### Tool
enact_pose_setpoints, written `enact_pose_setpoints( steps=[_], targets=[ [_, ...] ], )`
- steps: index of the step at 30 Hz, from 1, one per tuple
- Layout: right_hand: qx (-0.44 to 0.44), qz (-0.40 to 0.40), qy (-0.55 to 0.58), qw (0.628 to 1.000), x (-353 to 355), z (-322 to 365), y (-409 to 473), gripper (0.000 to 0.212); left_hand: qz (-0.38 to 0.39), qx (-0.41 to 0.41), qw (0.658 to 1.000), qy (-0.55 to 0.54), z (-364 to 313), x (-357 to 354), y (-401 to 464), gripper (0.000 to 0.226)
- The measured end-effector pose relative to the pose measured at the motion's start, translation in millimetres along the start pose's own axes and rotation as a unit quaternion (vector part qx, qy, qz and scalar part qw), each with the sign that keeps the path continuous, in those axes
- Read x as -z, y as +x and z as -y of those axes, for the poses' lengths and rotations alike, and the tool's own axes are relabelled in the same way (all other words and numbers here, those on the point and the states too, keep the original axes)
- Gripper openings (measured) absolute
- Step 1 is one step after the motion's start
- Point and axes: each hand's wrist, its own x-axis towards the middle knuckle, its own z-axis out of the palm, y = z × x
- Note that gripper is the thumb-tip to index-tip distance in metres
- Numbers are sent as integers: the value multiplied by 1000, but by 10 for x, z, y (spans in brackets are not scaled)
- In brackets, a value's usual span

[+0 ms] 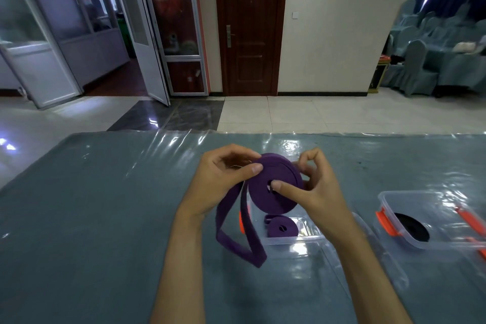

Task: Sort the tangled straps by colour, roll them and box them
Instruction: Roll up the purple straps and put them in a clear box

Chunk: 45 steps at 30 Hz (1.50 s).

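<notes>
While both hands pinch purple strap roll, tail dangling left

head view | looks forward-down (wide-angle) | close over table

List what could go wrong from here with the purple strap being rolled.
1. The purple roll is held only by the fingertips of the left hand and the right hand; a slip may let it spring loose.
2. The loose tail hangs unrolled and could snag the clear box below.
</notes>
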Motion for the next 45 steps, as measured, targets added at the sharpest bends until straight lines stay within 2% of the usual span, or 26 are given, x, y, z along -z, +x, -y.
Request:
enact_pose_setpoints(
  steps=[3,6,8,10,12,14,16,20,27,33,37,45],
  targets=[
    [13,21,-18,1000,9,8,7,53,-18,2,1000,11,-6,5,-9,22],
    [55,-17,-33,998,35,20,30,48,21,22,1000,-5,-11,20,-40,25],
    [55,-52,-10,997,24,-15,41,45,50,38,998,-8,-11,23,-45,34],
    [45,-62,10,997,11,-67,42,45,47,38,998,6,-11,29,-39,38],
    [29,-49,-1,998,44,-71,44,49,34,31,998,51,-1,38,-27,37],
    [24,-1,-45,999,104,-74,53,60,9,33,997,76,18,37,-25,34],
    [27,29,-69,997,142,-91,56,56,-7,34,997,67,41,20,-23,31],
    [13,-22,-8,1000,181,-82,42,53,12,29,997,70,31,-7,-1,26],
    [9,-7,-11,1000,194,-90,78,58,5,14,999,33,23,7,0,22],
    [-23,43,-12,999,159,-126,66,66,-14,-5,999,36,-41,28,-22,22],
    [-39,65,-39,996,76,-201,47,68,-42,-44,997,39,-125,-41,21,20],
    [-69,80,-142,984,31,-383,9,54,-76,-70,992,71,-134,-106,39,21]
  ],
)
